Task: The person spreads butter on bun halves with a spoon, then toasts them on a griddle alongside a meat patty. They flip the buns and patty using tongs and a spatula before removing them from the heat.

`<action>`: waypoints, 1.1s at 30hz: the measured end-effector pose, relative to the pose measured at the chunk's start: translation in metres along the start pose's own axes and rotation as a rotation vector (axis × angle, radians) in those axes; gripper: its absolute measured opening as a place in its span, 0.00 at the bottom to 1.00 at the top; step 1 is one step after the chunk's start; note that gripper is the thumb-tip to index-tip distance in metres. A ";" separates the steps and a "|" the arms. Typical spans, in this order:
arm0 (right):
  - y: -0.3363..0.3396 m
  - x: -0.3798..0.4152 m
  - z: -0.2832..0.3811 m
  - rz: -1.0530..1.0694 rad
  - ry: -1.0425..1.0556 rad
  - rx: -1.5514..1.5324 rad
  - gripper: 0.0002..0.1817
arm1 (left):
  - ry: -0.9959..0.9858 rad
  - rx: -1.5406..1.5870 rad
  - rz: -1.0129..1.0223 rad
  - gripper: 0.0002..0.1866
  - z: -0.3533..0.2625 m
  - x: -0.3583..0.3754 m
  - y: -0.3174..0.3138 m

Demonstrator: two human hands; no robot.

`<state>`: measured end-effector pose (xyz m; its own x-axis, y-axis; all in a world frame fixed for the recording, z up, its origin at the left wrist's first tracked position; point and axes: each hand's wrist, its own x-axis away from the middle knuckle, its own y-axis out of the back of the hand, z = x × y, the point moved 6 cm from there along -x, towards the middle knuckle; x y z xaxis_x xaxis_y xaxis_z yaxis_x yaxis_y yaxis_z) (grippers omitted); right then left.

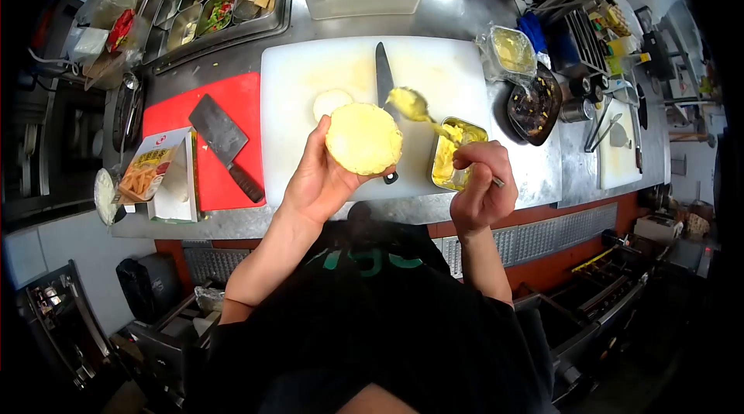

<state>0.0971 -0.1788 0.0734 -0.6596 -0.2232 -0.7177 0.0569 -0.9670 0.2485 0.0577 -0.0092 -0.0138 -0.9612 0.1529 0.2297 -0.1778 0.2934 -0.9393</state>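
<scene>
Knife [383,65] partly hidden behind a yellow-coated round [363,138], metal tub [435,157] half covered by the right hand [482,188], its fingers closed around a spoon [413,104], left hand [316,185] partly open, holding the round by its edge above the white board [298,77].

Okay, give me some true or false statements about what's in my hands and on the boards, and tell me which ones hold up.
1. The left hand holds a round piece with a yellow face. True.
2. The right hand holds the long knife. False: it holds a spoon; the knife lies on the white board.
3. The cleaver lies on the red board. True.
4. The tin of yellow spread stands on the red board. False: it stands on the white board.
</scene>
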 end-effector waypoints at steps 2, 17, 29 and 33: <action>0.001 -0.003 0.003 -0.114 0.006 -0.054 0.13 | -0.061 -0.006 -0.033 0.30 -0.004 -0.002 0.000; -0.012 0.002 0.034 -0.115 0.164 -0.119 0.13 | -0.108 -0.057 0.089 0.36 -0.006 0.002 -0.030; -0.005 0.007 0.047 -0.101 0.162 -0.040 0.13 | -0.345 -0.196 0.010 0.42 -0.022 0.005 -0.016; -0.009 0.017 0.039 -0.099 -0.002 -0.098 0.15 | -0.359 -0.227 -0.033 0.43 -0.031 0.009 -0.020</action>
<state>0.0558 -0.1691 0.0847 -0.6673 -0.1264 -0.7340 0.0648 -0.9916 0.1118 0.0594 0.0159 0.0153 -0.9753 -0.1868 0.1180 -0.1977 0.4994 -0.8435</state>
